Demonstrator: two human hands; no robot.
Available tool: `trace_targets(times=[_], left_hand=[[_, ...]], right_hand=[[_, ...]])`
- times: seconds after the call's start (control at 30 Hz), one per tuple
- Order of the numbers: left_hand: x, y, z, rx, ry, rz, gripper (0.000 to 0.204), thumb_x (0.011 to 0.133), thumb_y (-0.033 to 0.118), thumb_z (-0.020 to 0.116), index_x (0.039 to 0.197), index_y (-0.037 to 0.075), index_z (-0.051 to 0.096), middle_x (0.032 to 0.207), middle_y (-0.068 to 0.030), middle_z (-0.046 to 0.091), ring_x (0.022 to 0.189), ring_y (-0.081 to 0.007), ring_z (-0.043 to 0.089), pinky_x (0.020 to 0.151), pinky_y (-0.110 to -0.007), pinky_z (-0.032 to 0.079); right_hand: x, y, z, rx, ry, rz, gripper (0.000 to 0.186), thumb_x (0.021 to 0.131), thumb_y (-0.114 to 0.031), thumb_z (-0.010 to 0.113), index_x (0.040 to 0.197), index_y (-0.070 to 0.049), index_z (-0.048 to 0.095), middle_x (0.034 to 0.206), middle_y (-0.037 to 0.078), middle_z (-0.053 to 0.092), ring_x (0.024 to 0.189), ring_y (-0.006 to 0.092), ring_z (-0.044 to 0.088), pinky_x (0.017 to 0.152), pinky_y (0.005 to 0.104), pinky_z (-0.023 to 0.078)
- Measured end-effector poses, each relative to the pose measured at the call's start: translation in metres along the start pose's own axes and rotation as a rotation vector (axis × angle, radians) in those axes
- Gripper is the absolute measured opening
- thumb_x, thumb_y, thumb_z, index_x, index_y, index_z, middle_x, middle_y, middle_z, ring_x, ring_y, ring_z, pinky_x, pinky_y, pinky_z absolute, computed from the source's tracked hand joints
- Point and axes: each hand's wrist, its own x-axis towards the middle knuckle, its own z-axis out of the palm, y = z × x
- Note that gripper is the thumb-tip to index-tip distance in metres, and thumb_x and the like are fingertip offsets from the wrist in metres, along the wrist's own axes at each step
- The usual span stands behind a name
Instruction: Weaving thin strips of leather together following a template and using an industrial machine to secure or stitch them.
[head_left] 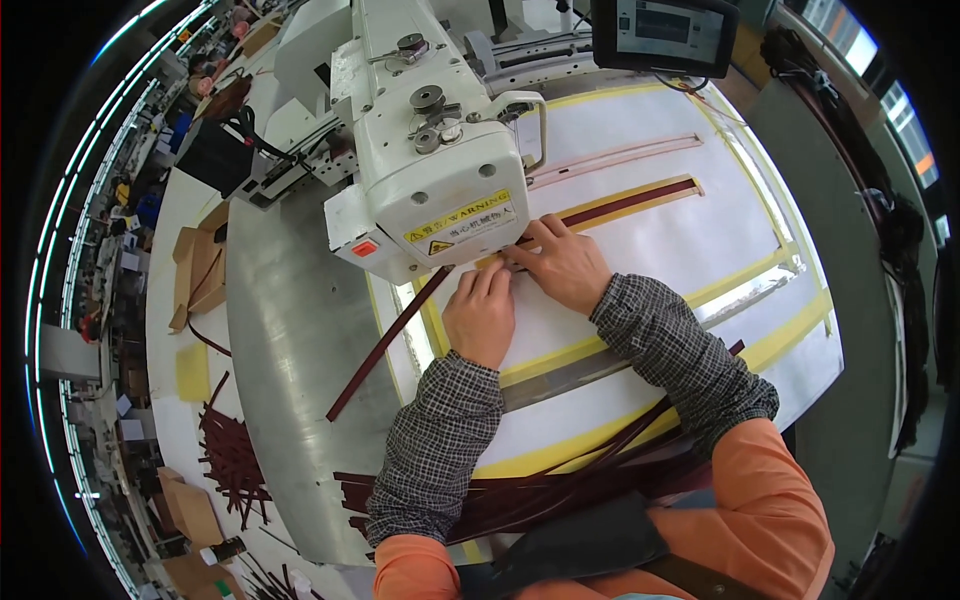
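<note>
Both hands meet just under the front of a white sewing machine head (445, 190). My right hand (570, 265) is closed, with thumb and forefinger at the dark red strip (630, 204) that lies in a yellow-edged slot of the white template sheet (640, 250). Close beside it, my left hand (481, 315) has its fingers bent and pressed together; what they pinch is hidden. Another length of dark red strip (390, 342) slants out from below the machine head toward the near left. Whether it joins the strip in the slot cannot be seen.
A bundle of dark red strips (560, 500) lies along the near edge, against my body. More short strips (232, 450) are heaped at the left by cardboard boxes (200, 270). A metal plate (300, 330) borders the template. A screen (665, 35) stands at the far right.
</note>
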Motion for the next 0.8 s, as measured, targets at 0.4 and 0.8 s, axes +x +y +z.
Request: trace_targets(times=[0.4,0.8], left_hand=[[-0.0030,-0.0010,0.0049,0.061,-0.027,0.005,0.013,0.088,0.010,0.068,0.100,0.007,0.070,0.119,-0.0009,0.076,0.105,-0.0190,0.068,0.081,-0.033,0.060],[-0.0054,-0.0040,-0.0009,0.004,-0.018,-0.029,0.012,0.088,0.008,0.071,0.100,0.007,0.070,0.115,-0.0026,0.077,0.104,-0.0226,0.069,0.087,-0.035,0.059]], right_hand=[[-0.0010,0.0000,0.0005,0.040,0.043,0.003,0.033,0.085,-0.019,0.070,0.116,-0.013,0.076,0.104,0.003,0.063,0.106,0.0223,0.063,0.068,0.0355,0.060],[-0.0048,0.0031,-0.0041,-0.040,-0.003,0.038,0.036,0.084,-0.017,0.071,0.118,-0.009,0.075,0.107,0.002,0.066,0.108,0.0214,0.064,0.069,0.0360,0.061]])
